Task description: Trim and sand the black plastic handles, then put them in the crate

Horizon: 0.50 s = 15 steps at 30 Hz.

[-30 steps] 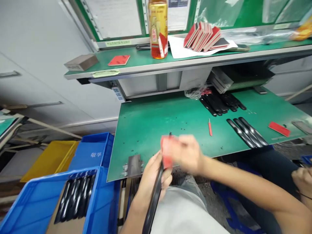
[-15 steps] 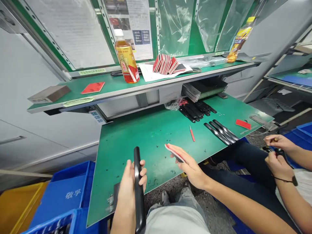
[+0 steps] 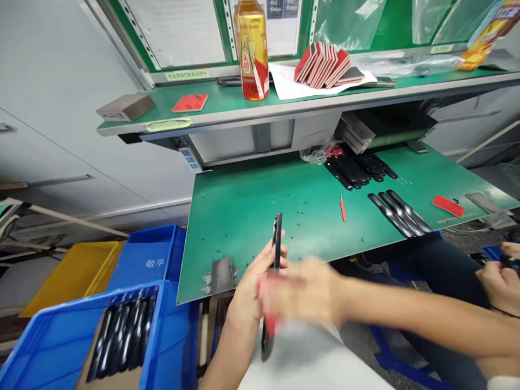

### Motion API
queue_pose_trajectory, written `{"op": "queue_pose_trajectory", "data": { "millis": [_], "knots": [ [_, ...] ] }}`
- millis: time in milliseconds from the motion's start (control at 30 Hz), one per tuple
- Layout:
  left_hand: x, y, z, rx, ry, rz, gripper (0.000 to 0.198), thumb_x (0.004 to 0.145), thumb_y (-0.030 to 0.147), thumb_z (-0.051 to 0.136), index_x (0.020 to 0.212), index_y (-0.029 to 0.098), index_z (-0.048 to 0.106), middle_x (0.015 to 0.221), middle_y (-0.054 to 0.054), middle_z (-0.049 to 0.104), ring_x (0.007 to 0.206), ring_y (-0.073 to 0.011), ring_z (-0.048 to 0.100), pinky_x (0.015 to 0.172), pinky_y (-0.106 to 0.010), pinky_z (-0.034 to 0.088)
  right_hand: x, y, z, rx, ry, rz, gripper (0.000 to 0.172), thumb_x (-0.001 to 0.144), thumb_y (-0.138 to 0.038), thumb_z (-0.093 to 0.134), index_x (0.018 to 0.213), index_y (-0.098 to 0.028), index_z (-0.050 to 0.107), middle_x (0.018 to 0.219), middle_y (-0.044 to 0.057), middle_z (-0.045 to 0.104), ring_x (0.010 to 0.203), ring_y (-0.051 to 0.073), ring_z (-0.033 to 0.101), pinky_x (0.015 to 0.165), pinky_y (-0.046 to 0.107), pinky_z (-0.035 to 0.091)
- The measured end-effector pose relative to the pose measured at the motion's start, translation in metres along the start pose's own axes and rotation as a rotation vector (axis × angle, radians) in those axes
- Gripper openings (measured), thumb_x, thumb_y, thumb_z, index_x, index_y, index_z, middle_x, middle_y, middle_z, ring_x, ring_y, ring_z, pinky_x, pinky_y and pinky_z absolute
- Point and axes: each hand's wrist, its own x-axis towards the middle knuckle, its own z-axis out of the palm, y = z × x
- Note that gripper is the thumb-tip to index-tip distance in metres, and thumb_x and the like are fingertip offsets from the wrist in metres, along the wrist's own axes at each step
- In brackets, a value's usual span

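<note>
My left hand (image 3: 248, 284) is wrapped round a long glossy black handle-like part (image 3: 278, 238), now seen edge-on. It stands roughly upright in front of my body, its lower end hanging below the hand. My right hand (image 3: 319, 290), smeared by motion, is at the lower half of the part with a flat red pad (image 3: 270, 306) in its grip. The pad overlaps the part there; whether they touch is hard to make out. On the bench, a red-handled craft knife (image 3: 343, 208) and three glossy black parts (image 3: 400, 213) lie to the right.
A blue bin (image 3: 156, 319) at lower left holds several black parts (image 3: 124, 336). A dark flat block (image 3: 222, 275) sits on the green bench (image 3: 244, 200). More black parts (image 3: 351, 167) are piled at the back. Red pads (image 3: 323, 65) and a drink bottle (image 3: 254, 51) stand on the shelf. A co-worker's hand (image 3: 498, 279) is at right.
My right hand has swung left and down with the red pad, onto the black part. My left hand has turned the part edge-on. The view has shifted left and down, showing more of the bin.
</note>
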Motion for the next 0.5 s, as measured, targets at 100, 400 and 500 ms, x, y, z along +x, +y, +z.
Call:
{"op": "queue_pose_trajectory", "data": {
  "millis": [100,400,500],
  "knots": [
    [-0.003,0.002,-0.004,0.013,-0.037,-0.009,0.031,0.087,0.008,0.08,0.116,0.018,0.073,0.09,-0.001,0.068,0.067,-0.007,0.064,0.061,-0.016,0.054,0.0,0.003,0.003,0.026,-0.016,0.067,0.039,0.098,-0.027,0.057,0.133,-0.042,0.068,0.122,-0.01,0.079,0.096,0.017,0.073,0.063,0.034,0.053],
    [-0.031,0.006,-0.013,0.251,-0.264,0.054,0.043,0.074,0.034,0.095,0.112,0.021,0.08,0.057,0.003,0.055,0.048,-0.0095,0.052,0.049,-0.021,0.044,-0.028,0.112,-0.02,0.15,-0.094,0.718,0.053,0.092,-0.014,0.049,0.137,-0.034,0.069,0.146,0.004,0.067,0.123,0.029,0.065,0.106,0.057,0.051],
    [-0.021,0.009,-0.01,0.309,-0.098,0.288,0.049,0.092,0.051,0.077,0.136,0.031,0.068,0.077,0.002,0.06,0.05,-0.0052,0.05,0.048,-0.017,0.041,-0.029,0.09,-0.025,0.204,-0.025,0.824,0.064,0.096,-0.015,0.042,0.156,-0.036,0.049,0.159,0.002,0.055,0.14,0.024,0.057,0.11,0.05,0.054]
  ]
}}
